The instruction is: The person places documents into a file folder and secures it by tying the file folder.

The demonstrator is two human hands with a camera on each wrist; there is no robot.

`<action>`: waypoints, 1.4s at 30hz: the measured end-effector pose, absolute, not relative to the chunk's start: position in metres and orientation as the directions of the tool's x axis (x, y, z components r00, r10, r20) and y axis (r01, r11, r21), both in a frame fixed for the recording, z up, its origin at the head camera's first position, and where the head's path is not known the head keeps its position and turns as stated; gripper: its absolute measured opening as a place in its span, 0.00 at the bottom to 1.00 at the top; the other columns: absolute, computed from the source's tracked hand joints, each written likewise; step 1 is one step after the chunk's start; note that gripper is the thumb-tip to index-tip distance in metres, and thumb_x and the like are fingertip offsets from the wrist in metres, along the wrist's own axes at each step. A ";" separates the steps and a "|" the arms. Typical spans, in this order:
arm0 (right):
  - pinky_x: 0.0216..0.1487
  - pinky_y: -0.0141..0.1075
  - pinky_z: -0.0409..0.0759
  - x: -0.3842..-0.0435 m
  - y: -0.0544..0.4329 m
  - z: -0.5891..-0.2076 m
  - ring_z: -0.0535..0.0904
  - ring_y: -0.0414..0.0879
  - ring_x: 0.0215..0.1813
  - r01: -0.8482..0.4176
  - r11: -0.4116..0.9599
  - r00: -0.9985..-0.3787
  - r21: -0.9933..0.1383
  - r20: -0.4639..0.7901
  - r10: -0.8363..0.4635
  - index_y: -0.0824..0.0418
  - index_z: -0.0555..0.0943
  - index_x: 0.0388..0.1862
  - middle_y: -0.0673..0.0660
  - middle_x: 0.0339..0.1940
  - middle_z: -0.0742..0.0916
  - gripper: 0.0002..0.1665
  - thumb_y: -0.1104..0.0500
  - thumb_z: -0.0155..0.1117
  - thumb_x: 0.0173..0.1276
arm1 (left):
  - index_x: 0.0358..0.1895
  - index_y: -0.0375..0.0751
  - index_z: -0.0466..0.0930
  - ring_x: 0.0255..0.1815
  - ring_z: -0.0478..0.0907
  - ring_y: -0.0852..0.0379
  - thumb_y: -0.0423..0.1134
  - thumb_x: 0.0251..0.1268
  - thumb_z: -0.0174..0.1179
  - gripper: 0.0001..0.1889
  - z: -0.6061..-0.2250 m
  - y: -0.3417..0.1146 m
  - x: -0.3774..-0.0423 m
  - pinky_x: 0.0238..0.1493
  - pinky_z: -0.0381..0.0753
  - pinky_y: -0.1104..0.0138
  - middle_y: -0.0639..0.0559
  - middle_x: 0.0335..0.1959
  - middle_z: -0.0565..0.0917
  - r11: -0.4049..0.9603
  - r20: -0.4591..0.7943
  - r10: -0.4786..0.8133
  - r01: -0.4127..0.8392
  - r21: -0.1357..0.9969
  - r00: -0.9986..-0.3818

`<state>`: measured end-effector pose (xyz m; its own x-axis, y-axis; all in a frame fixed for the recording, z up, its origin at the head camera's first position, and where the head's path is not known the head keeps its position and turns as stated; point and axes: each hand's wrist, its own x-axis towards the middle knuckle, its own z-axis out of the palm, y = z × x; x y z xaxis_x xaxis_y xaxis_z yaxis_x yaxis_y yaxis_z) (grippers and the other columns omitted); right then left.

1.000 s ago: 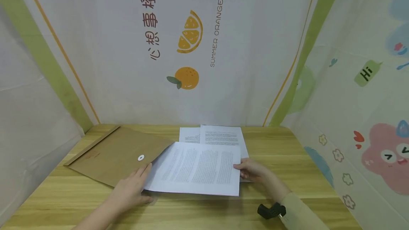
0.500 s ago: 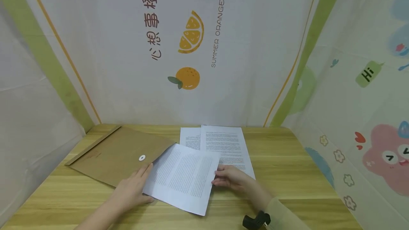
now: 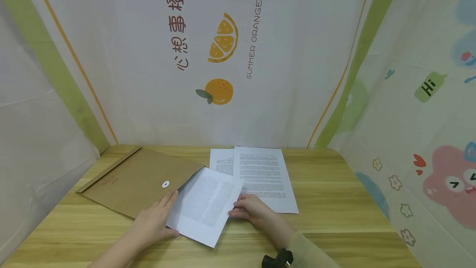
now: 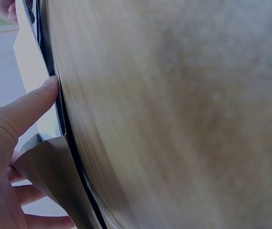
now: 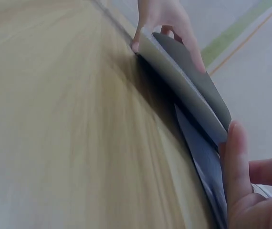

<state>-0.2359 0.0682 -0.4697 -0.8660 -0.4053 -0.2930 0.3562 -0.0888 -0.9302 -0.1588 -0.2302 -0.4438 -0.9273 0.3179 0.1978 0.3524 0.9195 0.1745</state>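
Observation:
A brown paper document envelope [image 3: 130, 177] with a white round button lies at the left, its mouth facing right. Part of a printed paper stack [image 3: 204, 199] is inside it; the rest sticks out toward the right. My left hand [image 3: 153, 220] holds the envelope's near corner at the mouth, fingers on top. In the left wrist view the thumb [image 4: 36, 102] touches the paper's lower edge, beside the brown envelope edge [image 4: 52, 176]. My right hand [image 3: 254, 211] pinches the stack's outer edge; in the right wrist view its thumb [image 5: 236, 162] lies along that edge.
Two printed sheets lie overlapping at the back: one at right [image 3: 264, 177], another partly covered at left [image 3: 222, 160]. They rest on a wooden table [image 3: 327, 202]. A printed cloth wall [image 3: 290, 106] rises behind it. A black wrist device [image 3: 276, 258] sits at the right sleeve.
My right hand has moved left with the paper stack, which has slid deeper into the envelope and tilted. More of the back sheet shows. The left hand and envelope have stayed nearly still.

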 end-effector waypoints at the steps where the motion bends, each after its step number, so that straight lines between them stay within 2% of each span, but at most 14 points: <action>1: 0.43 0.37 0.83 -0.236 0.064 -0.469 0.85 0.49 0.35 0.356 -0.092 -0.867 -0.930 -0.293 -0.403 0.78 0.74 0.45 0.65 0.35 0.82 0.10 0.74 0.52 0.66 | 0.68 0.27 0.60 0.56 0.71 0.29 0.54 0.32 0.78 0.57 -0.444 -0.230 -0.159 0.38 0.80 0.43 0.30 0.64 0.68 0.919 0.198 0.318 0.353 0.175 -0.927; 11: 0.42 0.36 0.83 -0.244 0.030 -0.466 0.85 0.50 0.34 0.335 -0.103 -0.889 -0.936 -0.278 -0.365 0.72 0.74 0.35 0.64 0.32 0.82 0.03 0.74 0.52 0.67 | 0.68 0.25 0.61 0.53 0.74 0.29 0.54 0.29 0.79 0.59 -0.444 -0.231 -0.159 0.38 0.80 0.44 0.29 0.63 0.69 0.917 0.215 0.321 0.360 0.171 -0.922; 17: 0.43 0.39 0.83 -0.248 0.012 -0.465 0.85 0.54 0.36 0.345 -0.120 -0.889 -0.931 -0.283 -0.360 0.67 0.69 0.30 0.63 0.31 0.80 0.07 0.76 0.52 0.65 | 0.67 0.26 0.62 0.52 0.74 0.31 0.54 0.26 0.80 0.59 -0.443 -0.228 -0.158 0.39 0.80 0.44 0.31 0.61 0.71 0.915 0.226 0.324 0.365 0.173 -0.919; 27: 0.45 0.39 0.83 -0.256 -0.018 -0.467 0.85 0.57 0.39 0.356 -0.158 -0.896 -0.921 -0.288 -0.337 0.66 0.67 0.28 0.63 0.28 0.79 0.10 0.77 0.51 0.65 | 0.66 0.26 0.64 0.53 0.75 0.32 0.55 0.24 0.81 0.60 -0.445 -0.229 -0.157 0.38 0.81 0.45 0.31 0.61 0.72 0.913 0.257 0.331 0.377 0.157 -0.908; 29: 0.44 0.39 0.83 -0.257 -0.023 -0.468 0.85 0.57 0.38 0.349 -0.156 -0.901 -0.924 -0.284 -0.329 0.66 0.68 0.28 0.64 0.28 0.80 0.10 0.77 0.51 0.64 | 0.66 0.27 0.64 0.52 0.75 0.31 0.55 0.24 0.81 0.60 -0.446 -0.229 -0.158 0.37 0.81 0.44 0.32 0.61 0.72 0.912 0.254 0.333 0.379 0.160 -0.908; 33: 0.43 0.39 0.83 -0.259 -0.030 -0.469 0.85 0.58 0.38 0.340 -0.146 -0.904 -0.929 -0.280 -0.324 0.72 0.70 0.36 0.66 0.30 0.81 0.04 0.77 0.52 0.65 | 0.67 0.27 0.63 0.52 0.74 0.30 0.55 0.26 0.80 0.60 -0.447 -0.229 -0.158 0.37 0.81 0.44 0.32 0.61 0.71 0.909 0.240 0.337 0.381 0.168 -0.911; 36: 0.43 0.39 0.83 -0.260 -0.036 -0.469 0.85 0.58 0.38 0.332 -0.145 -0.905 -0.932 -0.271 -0.328 0.73 0.69 0.39 0.67 0.31 0.81 0.05 0.77 0.52 0.65 | 0.67 0.27 0.62 0.53 0.74 0.30 0.55 0.26 0.80 0.60 -0.447 -0.229 -0.158 0.37 0.80 0.44 0.31 0.62 0.70 0.908 0.237 0.337 0.381 0.174 -0.911; 39: 0.42 0.39 0.83 -0.262 -0.042 -0.469 0.85 0.58 0.37 0.327 -0.154 -0.909 -0.932 -0.266 -0.320 0.70 0.69 0.35 0.66 0.29 0.81 0.05 0.77 0.52 0.65 | 0.67 0.27 0.62 0.53 0.74 0.31 0.55 0.26 0.80 0.60 -0.446 -0.230 -0.157 0.37 0.81 0.45 0.31 0.62 0.70 0.906 0.237 0.341 0.385 0.178 -0.910; 42: 0.41 0.38 0.83 -0.262 -0.048 -0.469 0.86 0.57 0.37 0.320 -0.155 -0.914 -0.935 -0.261 -0.312 0.65 0.68 0.28 0.64 0.26 0.81 0.11 0.77 0.52 0.65 | 0.67 0.26 0.62 0.52 0.75 0.31 0.55 0.26 0.80 0.60 -0.446 -0.230 -0.157 0.36 0.81 0.46 0.31 0.62 0.70 0.903 0.236 0.347 0.391 0.178 -0.908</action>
